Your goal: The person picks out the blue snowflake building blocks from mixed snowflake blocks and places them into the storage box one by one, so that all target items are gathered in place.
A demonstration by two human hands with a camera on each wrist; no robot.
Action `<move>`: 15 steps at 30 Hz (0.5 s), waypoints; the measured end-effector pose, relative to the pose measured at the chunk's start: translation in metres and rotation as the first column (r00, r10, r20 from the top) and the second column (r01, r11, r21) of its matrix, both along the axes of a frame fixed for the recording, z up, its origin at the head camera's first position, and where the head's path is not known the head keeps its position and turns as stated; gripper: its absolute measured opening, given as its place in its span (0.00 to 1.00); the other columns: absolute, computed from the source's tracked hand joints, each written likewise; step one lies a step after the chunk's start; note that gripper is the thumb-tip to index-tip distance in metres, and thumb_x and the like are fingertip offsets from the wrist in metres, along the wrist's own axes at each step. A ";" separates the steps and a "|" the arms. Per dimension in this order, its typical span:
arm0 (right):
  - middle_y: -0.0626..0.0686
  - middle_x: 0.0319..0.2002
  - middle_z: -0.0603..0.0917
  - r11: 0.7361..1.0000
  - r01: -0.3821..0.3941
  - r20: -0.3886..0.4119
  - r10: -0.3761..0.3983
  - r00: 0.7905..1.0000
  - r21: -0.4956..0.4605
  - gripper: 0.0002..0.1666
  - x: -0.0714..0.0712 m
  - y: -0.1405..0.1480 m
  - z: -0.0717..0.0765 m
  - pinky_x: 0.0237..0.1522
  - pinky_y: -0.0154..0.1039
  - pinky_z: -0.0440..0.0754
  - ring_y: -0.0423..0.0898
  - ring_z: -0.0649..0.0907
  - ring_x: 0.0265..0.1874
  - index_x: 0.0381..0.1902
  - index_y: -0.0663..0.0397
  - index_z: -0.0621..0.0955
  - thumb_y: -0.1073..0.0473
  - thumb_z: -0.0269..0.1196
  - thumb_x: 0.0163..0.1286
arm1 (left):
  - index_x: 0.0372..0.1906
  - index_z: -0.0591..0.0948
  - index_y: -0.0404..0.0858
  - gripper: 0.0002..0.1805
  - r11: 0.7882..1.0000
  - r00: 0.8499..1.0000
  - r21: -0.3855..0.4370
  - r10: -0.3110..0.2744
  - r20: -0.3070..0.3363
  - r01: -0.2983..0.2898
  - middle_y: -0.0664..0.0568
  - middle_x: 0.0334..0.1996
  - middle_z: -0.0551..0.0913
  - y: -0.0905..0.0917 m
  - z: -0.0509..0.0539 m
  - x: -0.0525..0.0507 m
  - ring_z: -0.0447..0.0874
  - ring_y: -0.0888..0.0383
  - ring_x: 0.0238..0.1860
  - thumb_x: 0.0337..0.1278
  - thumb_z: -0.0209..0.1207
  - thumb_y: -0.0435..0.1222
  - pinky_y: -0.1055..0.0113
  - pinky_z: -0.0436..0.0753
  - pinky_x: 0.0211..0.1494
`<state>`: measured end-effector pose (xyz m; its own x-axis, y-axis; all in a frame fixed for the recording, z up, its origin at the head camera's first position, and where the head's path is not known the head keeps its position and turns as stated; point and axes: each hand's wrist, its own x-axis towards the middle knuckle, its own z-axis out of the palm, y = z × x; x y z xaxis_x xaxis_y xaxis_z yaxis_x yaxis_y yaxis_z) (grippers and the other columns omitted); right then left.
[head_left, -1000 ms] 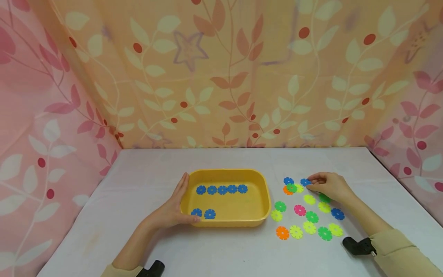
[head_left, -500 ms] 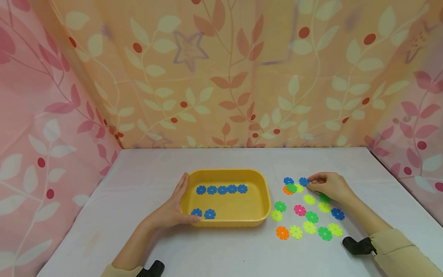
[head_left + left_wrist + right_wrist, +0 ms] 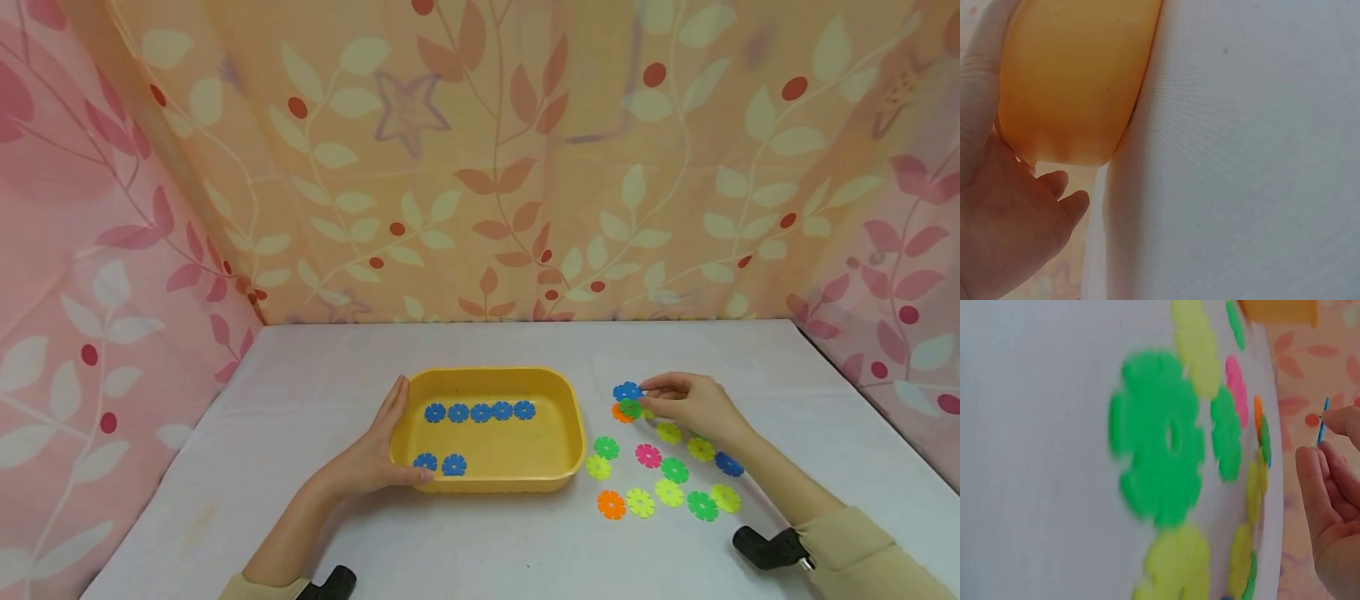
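Observation:
In the head view my left hand (image 3: 375, 454) holds the left end of a yellow plastic basin (image 3: 487, 485), thumb over the front rim and fingers along the outer side. The left wrist view shows the basin's wall (image 3: 1079, 81) against that hand. My right hand (image 3: 701, 406) pinches a blue snowflake disc (image 3: 634, 389) between thumb and fingertips; the right wrist view has this blue disc (image 3: 1322, 422) edge-on, raised off the table. Beneath it in the head view lie another blue disc, partly covered, and a green disc (image 3: 630, 408) overlapping an orange one.
Inside the basin, a row of several blue discs (image 3: 481, 412) lies towards the back, with two more (image 3: 453, 465) near the front. Loose green, yellow, orange, pink and blue discs (image 3: 648, 456) spread over the white tablecloth (image 3: 525, 550) right of the basin. Patterned curtains (image 3: 480, 208) surround the table.
My right hand has taken up the blue disc and moved it left, over the other blue disc by the orange and green ones. My left hand has stayed on the basin.

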<state>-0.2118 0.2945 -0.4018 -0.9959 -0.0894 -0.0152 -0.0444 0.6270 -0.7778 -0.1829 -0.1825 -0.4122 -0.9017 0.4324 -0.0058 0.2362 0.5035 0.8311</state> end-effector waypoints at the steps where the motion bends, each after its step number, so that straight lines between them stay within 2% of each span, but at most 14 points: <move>1: 0.54 0.41 0.86 1.000 -0.002 0.005 0.002 1.000 -0.024 0.31 0.001 -0.004 0.001 0.37 0.33 0.83 0.49 0.83 0.38 0.54 0.60 0.81 0.43 0.69 0.62 | 0.78 0.32 0.42 0.73 1.000 1.000 -0.002 0.001 0.001 -0.001 0.53 0.77 0.26 0.000 0.000 0.000 0.26 0.47 0.76 0.38 0.76 0.48 0.40 0.42 0.72; 8: 0.58 0.44 0.86 0.979 -0.054 0.060 0.067 0.996 -0.196 0.29 0.009 -0.036 0.017 0.44 0.40 0.83 0.54 0.85 0.43 0.54 0.59 0.80 0.46 0.70 0.62 | 0.78 0.32 0.43 0.73 1.000 1.000 -0.004 0.003 -0.008 -0.003 0.57 0.77 0.26 -0.001 -0.002 0.000 0.26 0.49 0.76 0.38 0.76 0.49 0.41 0.42 0.72; 15: 0.59 0.42 0.85 0.931 -0.197 0.064 0.227 0.972 -0.307 0.24 0.016 -0.073 0.030 0.43 0.38 0.84 0.57 0.85 0.42 0.52 0.63 0.80 0.54 0.70 0.63 | 0.78 0.32 0.43 0.73 1.000 1.000 -0.006 0.000 -0.008 0.000 0.58 0.77 0.26 -0.001 -0.002 0.000 0.26 0.49 0.76 0.38 0.76 0.50 0.40 0.42 0.72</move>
